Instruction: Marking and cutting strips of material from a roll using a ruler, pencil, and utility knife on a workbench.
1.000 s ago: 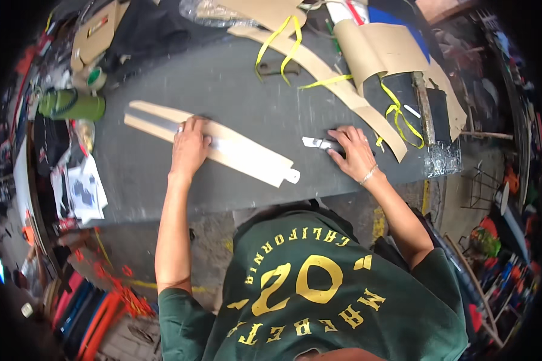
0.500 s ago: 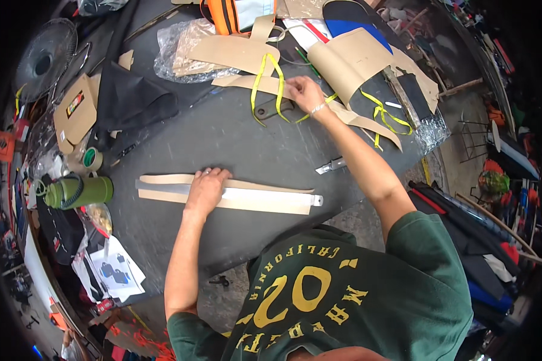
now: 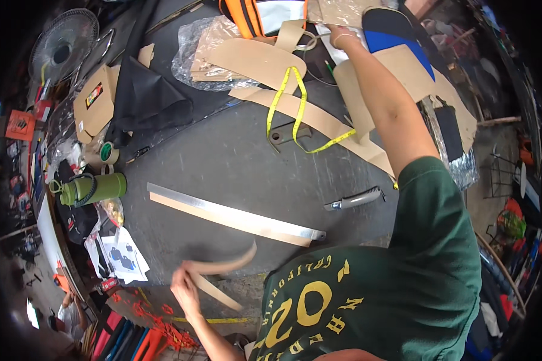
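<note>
Our left hand [image 3: 185, 287] pinched a cut tan strip [image 3: 223, 271], blurred, fingers clamped on its end. Beyond those fingers, the metal ruler [image 3: 235, 218] lay over tan stock; cutting looked partly done. Our right hand [image 3: 337, 33] reached far beyond, its grip untellable.

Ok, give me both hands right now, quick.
Left hand: closed on a thin tan strip, lifted off the table edge.
Right hand: reaching far across into the tan pattern pieces; grip cannot be told.
</note>
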`<act>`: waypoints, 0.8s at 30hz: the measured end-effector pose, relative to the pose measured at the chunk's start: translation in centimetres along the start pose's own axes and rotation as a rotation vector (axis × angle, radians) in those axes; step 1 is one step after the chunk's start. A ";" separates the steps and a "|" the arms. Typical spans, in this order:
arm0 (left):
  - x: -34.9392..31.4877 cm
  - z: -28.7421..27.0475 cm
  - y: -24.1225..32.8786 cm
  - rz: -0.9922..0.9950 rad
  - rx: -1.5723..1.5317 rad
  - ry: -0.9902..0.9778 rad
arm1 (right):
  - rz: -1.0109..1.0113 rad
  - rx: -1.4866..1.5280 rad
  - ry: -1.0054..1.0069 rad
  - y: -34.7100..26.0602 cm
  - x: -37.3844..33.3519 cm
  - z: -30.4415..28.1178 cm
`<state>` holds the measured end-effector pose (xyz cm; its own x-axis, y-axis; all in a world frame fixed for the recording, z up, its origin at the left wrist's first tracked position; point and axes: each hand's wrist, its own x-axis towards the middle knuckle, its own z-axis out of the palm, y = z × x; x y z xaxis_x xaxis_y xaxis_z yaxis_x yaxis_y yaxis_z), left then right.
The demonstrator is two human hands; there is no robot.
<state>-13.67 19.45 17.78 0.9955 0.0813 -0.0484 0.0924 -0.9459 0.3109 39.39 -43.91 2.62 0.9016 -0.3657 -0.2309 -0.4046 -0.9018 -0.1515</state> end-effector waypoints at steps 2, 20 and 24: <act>-4.6 2.0 -1.7 -0.241 -0.194 -0.014 | -0.007 -0.103 -0.013 0.7 1.5 -0.1; -17.8 8.7 -1.9 -0.850 -0.419 0.061 | 0.062 1.185 -0.232 -6.3 0.5 2.7; -20.2 10.3 -2.2 -0.845 -0.537 0.144 | 0.003 1.041 -0.164 -6.0 0.4 2.1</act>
<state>-34.18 16.65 8.34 0.5896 0.7296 -0.3465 0.7298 -0.2974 0.6156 41.81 -38.13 1.39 0.9003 -0.2617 -0.3479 -0.4082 -0.2299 -0.8835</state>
